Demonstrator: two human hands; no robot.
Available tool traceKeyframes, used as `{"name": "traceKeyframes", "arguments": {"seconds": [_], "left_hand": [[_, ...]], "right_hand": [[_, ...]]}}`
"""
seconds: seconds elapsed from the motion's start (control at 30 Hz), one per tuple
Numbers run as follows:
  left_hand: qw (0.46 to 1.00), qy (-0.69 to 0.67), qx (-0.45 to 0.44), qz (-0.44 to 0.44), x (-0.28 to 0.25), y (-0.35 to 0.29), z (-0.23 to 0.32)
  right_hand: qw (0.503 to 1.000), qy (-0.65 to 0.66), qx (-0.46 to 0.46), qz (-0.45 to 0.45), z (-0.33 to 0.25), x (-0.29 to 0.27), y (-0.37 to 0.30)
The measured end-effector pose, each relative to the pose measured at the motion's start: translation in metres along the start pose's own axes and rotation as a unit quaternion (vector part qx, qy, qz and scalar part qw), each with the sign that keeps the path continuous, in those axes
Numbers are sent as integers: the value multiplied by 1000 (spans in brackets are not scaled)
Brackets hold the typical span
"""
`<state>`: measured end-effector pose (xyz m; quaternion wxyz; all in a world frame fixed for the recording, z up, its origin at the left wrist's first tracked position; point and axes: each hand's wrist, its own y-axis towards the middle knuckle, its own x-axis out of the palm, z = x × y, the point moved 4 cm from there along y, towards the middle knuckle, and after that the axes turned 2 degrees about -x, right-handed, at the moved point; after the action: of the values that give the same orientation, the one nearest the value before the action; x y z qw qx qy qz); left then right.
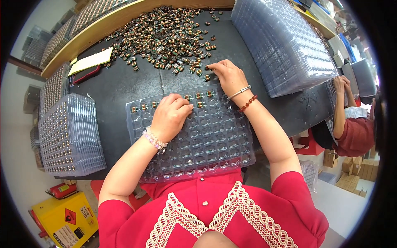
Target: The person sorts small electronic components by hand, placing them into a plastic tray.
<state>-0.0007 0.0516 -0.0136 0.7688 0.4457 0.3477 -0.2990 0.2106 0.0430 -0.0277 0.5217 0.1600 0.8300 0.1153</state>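
Observation:
A clear plastic tray with rows of pockets lies before me, its near edge against my red clothing. Small copper-wound coils sit in several pockets of its far rows. My left hand rests over these rows, fingers curled and pressed together at the pockets; anything under the fingertips is hidden. Beyond the tray's far right edge, my right hand pinches a small dark piece that looks like one of the coils, beside loose coils at the near edge of a big heap.
Stacked clear trays stand at the right, and a stack of filled trays at the left. Yellow paper lies partly over a red-edged dark object. A wooden ledge bounds the black table. Another person's arm shows far right.

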Motion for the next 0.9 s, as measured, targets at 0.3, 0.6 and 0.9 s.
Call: {"name": "traceKeyframes", "arguments": {"seconds": [0.3,0.6,0.9], "left_hand": [[968,37,-239,-65,-3,40,-36],[958,108,-262,-35,18,54,-81],[981,-107,-161,22,-34,-3,-52]], "right_hand": [[993,103,50,-5,10,-2,-1],[863,450,216,-73,-17,0,-15],[839,490,190,-141,-43,-4,-37]]}}
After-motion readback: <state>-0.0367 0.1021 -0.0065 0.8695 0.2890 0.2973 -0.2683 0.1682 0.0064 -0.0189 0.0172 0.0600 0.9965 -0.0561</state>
